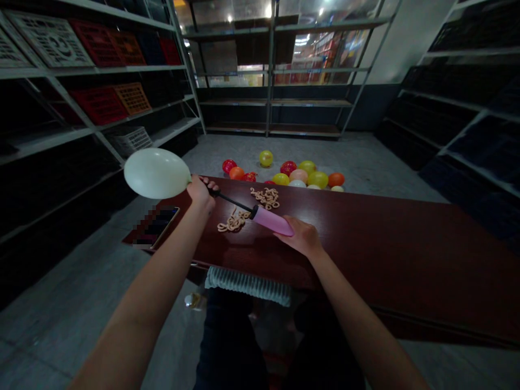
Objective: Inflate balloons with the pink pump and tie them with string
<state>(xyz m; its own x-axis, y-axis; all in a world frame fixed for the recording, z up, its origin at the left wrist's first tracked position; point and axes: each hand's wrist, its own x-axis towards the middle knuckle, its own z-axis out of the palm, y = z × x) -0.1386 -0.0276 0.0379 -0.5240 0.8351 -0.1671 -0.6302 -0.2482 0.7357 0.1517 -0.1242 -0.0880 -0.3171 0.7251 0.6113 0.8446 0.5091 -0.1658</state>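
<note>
My left hand (202, 193) is closed around the black end of a balloon pump and the neck of an inflated pale balloon (156, 173). The balloon bulges out to the left of that hand. A thin black rod (235, 202) runs from my left hand into the pump's pink barrel (273, 221). Around the barrel's other end my right hand (303, 236) is wrapped. The pump slants down to the right above the table. Beneath and beside it lie two piles of beige curly strands, a near pile (233, 221) and a far pile (266, 197).
The dark red table (377, 238) stretches to the right. A phone-like device (164, 225), partly blurred, lies at its left end. A pale ribbed strip (247, 285) sits by the near edge. Several balloons (317, 179) rest on the floor beyond. Shelves with crates (99, 105) stand left.
</note>
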